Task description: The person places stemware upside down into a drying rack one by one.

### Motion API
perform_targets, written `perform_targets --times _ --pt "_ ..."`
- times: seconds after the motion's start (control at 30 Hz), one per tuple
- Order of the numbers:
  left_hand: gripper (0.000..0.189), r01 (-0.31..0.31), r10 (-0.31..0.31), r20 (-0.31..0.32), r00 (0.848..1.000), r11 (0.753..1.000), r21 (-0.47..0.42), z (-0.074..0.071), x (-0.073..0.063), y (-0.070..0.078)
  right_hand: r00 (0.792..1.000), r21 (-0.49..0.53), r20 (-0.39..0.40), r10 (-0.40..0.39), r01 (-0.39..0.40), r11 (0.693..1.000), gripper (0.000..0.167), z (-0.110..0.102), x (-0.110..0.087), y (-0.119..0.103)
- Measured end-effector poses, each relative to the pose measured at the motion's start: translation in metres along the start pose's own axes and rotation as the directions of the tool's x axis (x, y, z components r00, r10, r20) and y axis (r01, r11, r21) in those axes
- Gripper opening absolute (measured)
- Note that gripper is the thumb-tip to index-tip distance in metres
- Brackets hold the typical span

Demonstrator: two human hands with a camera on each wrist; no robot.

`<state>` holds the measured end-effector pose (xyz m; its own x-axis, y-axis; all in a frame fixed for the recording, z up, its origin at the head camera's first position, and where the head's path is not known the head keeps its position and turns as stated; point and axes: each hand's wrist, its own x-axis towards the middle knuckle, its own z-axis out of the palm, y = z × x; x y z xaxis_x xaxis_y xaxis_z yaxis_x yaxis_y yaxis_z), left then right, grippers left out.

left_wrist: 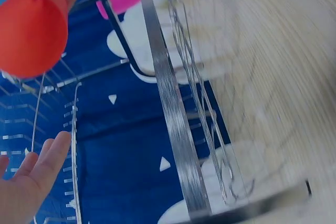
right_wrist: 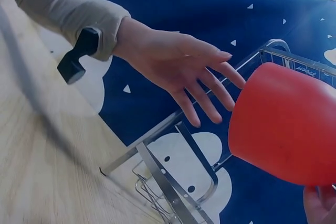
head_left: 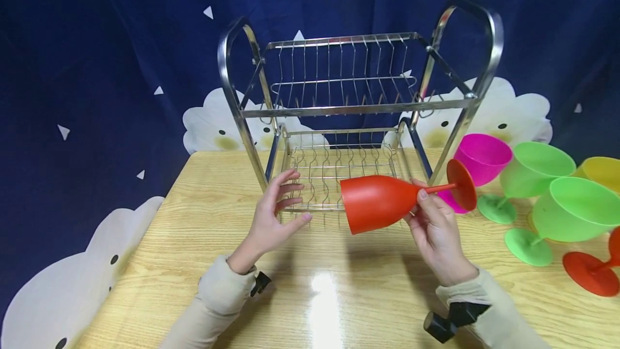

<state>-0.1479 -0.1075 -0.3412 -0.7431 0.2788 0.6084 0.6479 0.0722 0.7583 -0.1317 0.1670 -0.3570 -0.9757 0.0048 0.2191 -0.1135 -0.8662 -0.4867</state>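
Observation:
A red plastic goblet [head_left: 380, 202] lies sideways in the air in front of the dish rack, its mouth to the left and its round foot to the right. My right hand [head_left: 438, 236] pinches it where bowl meets stem. To the left of the goblet's mouth, my left hand [head_left: 271, 220] is held with fingers spread and touches nothing. In the right wrist view the goblet's bowl [right_wrist: 283, 124] is close to the left hand's fingers [right_wrist: 212, 98]. The left wrist view shows the bowl [left_wrist: 34, 32] above the left fingertips. Behind stands the two-tier metal dish rack [head_left: 358, 109].
At the right stand a magenta goblet [head_left: 483, 158], green goblets [head_left: 537, 168] [head_left: 578, 211] and a yellow goblet [head_left: 603, 171]. Another red goblet [head_left: 591, 273] is cut off by the right edge. A dark blue curtain [head_left: 121, 69] hangs behind the wooden table [head_left: 203, 198].

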Motion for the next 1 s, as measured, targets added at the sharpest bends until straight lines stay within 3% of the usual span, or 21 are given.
perform_targets --times 0.1,0.27,0.37,0.47,0.53,0.6,0.8,0.9,1.0 --pt "0.068 -0.02 0.022 -0.026 0.999 0.999 0.041 -0.008 -0.001 0.007 1.0 0.006 0.022 -0.006 0.006 1.0 0.025 -0.001 -0.001 -0.004" --pt "0.052 -0.083 0.097 -0.147 0.984 0.992 0.098 -0.024 -0.004 -0.009 0.999 -0.02 0.025 -0.029 0.03 0.999 0.025 0.002 -0.002 -0.011" --pt "0.035 -0.087 0.128 -0.274 0.953 0.983 0.159 -0.031 -0.004 -0.018 0.998 -0.07 0.027 -0.05 0.052 0.996 0.025 0.006 -0.002 -0.016" --pt "0.027 -0.028 0.118 -0.388 0.914 0.973 0.231 -0.035 -0.003 -0.02 0.995 -0.134 0.054 -0.08 0.087 0.987 0.026 0.012 -0.002 -0.023" --pt "0.028 0.019 0.096 -0.428 0.899 0.966 0.256 -0.037 0.0 -0.016 0.991 -0.171 0.089 -0.096 0.11 0.979 0.027 0.017 -0.002 -0.029" --pt "0.031 0.053 0.067 -0.433 0.899 0.964 0.26 -0.037 0.003 -0.01 0.984 -0.197 0.136 -0.112 0.138 0.971 0.028 0.023 -0.001 -0.034" --pt "0.035 0.144 -0.049 -0.392 0.919 0.966 0.216 -0.036 0.012 0.003 0.955 -0.271 0.26 -0.142 0.214 0.939 0.029 0.048 0.001 -0.05" --pt "0.032 0.177 -0.081 -0.396 0.915 0.962 0.21 -0.035 0.015 0.003 0.95 -0.344 0.256 -0.181 0.265 0.901 0.028 0.064 0.003 -0.058" --pt "0.027 0.184 -0.082 -0.413 0.907 0.96 0.212 -0.035 0.017 0.001 0.937 -0.356 0.278 -0.21 0.303 0.884 0.027 0.081 0.006 -0.063"
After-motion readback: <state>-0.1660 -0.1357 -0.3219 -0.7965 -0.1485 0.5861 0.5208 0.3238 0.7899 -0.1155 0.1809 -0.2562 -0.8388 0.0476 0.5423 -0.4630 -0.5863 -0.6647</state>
